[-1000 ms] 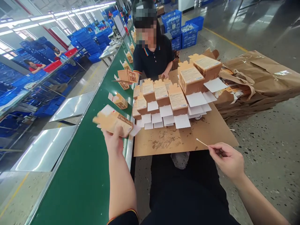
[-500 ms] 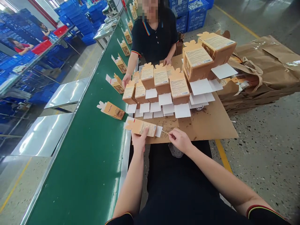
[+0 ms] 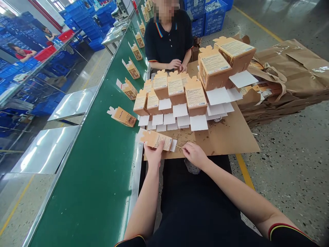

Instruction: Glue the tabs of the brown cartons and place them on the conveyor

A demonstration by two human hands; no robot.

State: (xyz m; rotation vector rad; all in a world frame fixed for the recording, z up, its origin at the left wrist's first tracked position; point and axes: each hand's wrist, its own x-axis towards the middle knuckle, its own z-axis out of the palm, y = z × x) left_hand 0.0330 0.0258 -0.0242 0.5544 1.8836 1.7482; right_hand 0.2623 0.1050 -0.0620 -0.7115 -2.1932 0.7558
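My left hand [image 3: 153, 155] grips a flat brown carton [image 3: 155, 139] with a white flap, held over the near edge of the cardboard sheet [image 3: 226, 137]. My right hand [image 3: 194, 154] pinches a thin wooden stick [image 3: 179, 147] whose tip touches the carton's white flap. Rows of folded brown cartons [image 3: 177, 92] with white flaps stand farther back on the sheet. Another carton [image 3: 123, 116] lies on the green conveyor belt [image 3: 102, 178] to the left.
A co-worker in a dark shirt [image 3: 168, 37] sits across the sheet with both hands at its far edge. More cartons [image 3: 128, 90] ride up the belt. Stacked brown paper packs [image 3: 288, 82] lie right; blue crates [image 3: 205, 17] stand behind.
The carton that was in my left hand a second ago now lies on the belt. My left hand holds a new flat carton and my right hand has brought the stick to its flap.
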